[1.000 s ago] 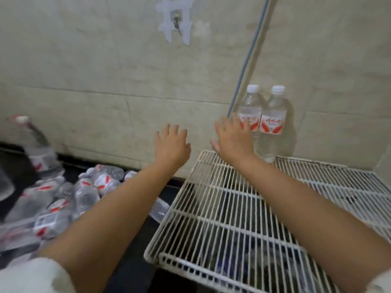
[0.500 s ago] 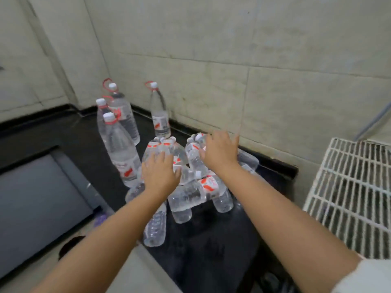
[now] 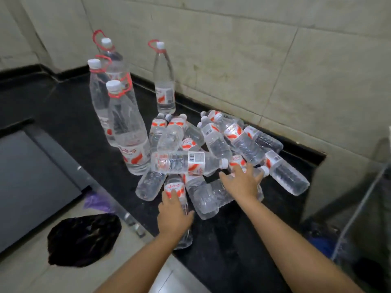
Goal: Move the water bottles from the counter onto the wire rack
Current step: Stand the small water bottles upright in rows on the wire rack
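Both hands dropped onto bottles (image 3: pixel 179 163), grips hidden.

small bottles (image 3: pixel 211 157): clear, heaped lying | counter (image 3: pixel 63 106): black

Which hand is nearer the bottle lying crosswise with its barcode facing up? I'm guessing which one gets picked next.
Right. The right hand reaches in just beside the barcode bottle, at its cap end; the left hand lies lower, on another bottle.

The left hand (image 3: pixel 174 216) hides most of one lying bottle (image 3: pixel 176 188); the labels blur.
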Demonstrator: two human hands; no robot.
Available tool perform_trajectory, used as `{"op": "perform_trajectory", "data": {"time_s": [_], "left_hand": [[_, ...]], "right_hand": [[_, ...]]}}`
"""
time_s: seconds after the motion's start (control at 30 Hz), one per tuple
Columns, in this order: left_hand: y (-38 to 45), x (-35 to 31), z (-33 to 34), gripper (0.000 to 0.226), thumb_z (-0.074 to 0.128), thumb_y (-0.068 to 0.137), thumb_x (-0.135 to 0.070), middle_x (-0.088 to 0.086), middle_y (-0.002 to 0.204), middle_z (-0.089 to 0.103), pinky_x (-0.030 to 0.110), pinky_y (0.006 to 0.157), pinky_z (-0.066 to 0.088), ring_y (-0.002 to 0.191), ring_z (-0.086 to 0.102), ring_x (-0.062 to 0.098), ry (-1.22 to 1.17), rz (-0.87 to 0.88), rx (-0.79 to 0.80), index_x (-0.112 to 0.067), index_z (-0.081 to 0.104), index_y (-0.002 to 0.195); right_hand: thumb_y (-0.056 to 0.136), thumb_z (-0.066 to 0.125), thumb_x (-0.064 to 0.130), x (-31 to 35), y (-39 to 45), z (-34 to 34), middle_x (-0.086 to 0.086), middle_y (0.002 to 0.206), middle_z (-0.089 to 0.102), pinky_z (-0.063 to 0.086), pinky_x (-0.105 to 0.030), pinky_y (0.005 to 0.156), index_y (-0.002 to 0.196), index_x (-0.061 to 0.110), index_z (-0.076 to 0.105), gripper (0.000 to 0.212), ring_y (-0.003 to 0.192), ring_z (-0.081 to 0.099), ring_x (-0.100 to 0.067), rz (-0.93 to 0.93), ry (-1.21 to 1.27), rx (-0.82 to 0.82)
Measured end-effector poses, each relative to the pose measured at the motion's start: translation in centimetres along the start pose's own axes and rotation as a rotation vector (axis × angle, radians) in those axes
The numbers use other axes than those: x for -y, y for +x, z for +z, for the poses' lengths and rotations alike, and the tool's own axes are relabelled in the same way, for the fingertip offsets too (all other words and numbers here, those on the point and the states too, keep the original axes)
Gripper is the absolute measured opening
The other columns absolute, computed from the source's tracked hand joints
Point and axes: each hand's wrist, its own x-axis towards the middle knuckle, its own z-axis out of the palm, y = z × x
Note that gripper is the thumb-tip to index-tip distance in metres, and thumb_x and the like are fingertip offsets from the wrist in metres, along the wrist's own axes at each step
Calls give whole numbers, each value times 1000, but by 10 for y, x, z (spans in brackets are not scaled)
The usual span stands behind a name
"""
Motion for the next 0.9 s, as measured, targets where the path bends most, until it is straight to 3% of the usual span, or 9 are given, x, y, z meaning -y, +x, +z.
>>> {"op": "perform_trajectory", "data": {"time_s": [0.17,0.27,0.37,0.43,0.47,0.53,0.6,0.7,0.9], "left_hand": [[-4,0,0,81,61,83,-24,16,151,8,41,104,33,128,28,39,-66,-34,5,-9,11,144],[-18,9,2,80,62,81,-22,17,149,11,41,103,32,125,30,41,-55,2,21,-9,14,143],[-39,17,6,79,62,79,-21,16,148,13,40,103,31,123,31,40,-28,35,40,-10,15,142],[-53,21,8,80,61,80,-23,17,148,11,39,104,30,125,31,40,5,62,61,-10,13,142],[-59,22,10,80,61,80,-25,17,149,10,38,105,29,126,30,39,28,71,68,-10,12,142],[-66,23,12,80,61,80,-26,17,148,11,36,104,30,127,30,38,59,68,67,-10,12,141],[-65,19,14,80,61,80,-28,18,144,16,37,102,33,125,32,37,67,27,56,-9,13,140],[-53,9,14,84,61,80,-32,18,134,26,39,97,37,120,35,35,67,-52,35,-6,9,141],[-42,-4,19,90,64,80,-37,19,135,29,41,99,37,124,34,32,92,-179,-33,1,7,139]], "right_hand": [[80,63,18,-12,-15,6,-3,150,18,33,-38,101,94,9,62,17,139,8,-26,-65,-49,-32],[77,62,8,-34,-36,22,-3,150,17,33,-44,104,77,9,61,2,136,13,-25,-165,-166,65],[75,61,8,-63,-59,34,1,153,16,36,-43,100,57,17,43,26,136,15,-23,-240,-213,232],[76,58,7,-78,-71,38,-2,153,17,33,-38,101,67,13,52,12,139,14,-22,-270,-225,218],[76,58,7,-84,-77,39,-4,153,18,30,-37,102,83,9,59,8,140,14,-23,-285,-219,174],[77,60,9,-90,-84,42,-9,151,18,32,-38,103,119,7,50,44,138,19,-28,-220,-197,100],[77,65,22,-89,-89,43,-12,146,21,36,-38,101,138,10,24,74,131,28,-30,-40,-201,84],[77,68,40,-82,-90,46,-12,136,32,39,-36,98,141,8,11,92,125,37,-27,81,-307,69],[73,71,43,-74,-84,48,-13,131,36,42,-39,93,127,6,26,79,122,39,-28,186,-287,32]]}}
